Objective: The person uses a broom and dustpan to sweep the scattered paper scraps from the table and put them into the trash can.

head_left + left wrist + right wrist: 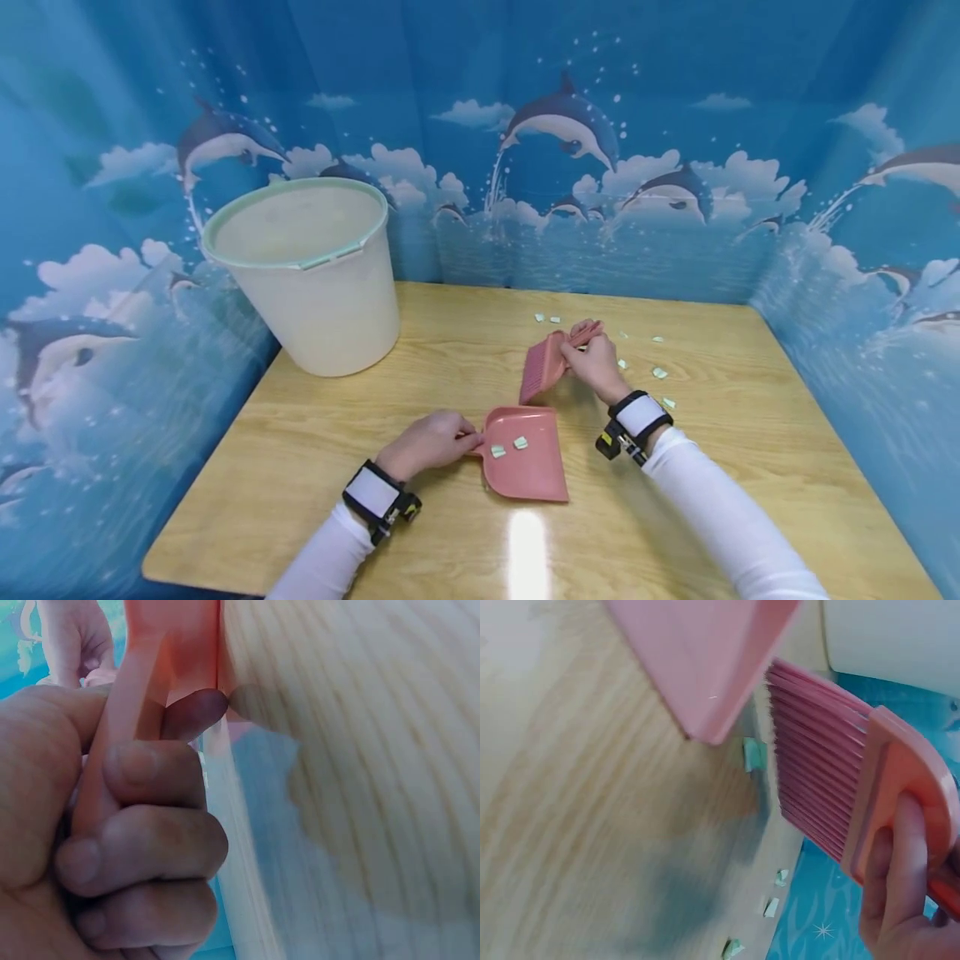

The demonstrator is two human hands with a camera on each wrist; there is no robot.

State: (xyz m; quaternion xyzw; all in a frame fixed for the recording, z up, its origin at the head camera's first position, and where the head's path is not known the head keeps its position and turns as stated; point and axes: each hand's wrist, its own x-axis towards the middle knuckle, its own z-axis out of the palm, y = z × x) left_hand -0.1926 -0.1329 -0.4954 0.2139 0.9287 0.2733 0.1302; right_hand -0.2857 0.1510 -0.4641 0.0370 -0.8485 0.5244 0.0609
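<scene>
A pink dustpan [525,454] lies on the wooden table [420,350] with two pale green paper scraps [507,447] in it. My left hand [427,442] grips its handle [112,742] at the left side. My right hand [596,362] holds a pink hand brush [546,362] by its handle, bristles [817,780] down just beyond the pan's far edge. Several more green scraps [658,372] lie scattered to the right and behind the brush. In the right wrist view a scrap [754,755] lies near the pan's corner [705,667].
A cream bucket [307,275] with a pale green rim stands at the table's back left corner. Blue dolphin-print walls [675,192] close in the table on three sides.
</scene>
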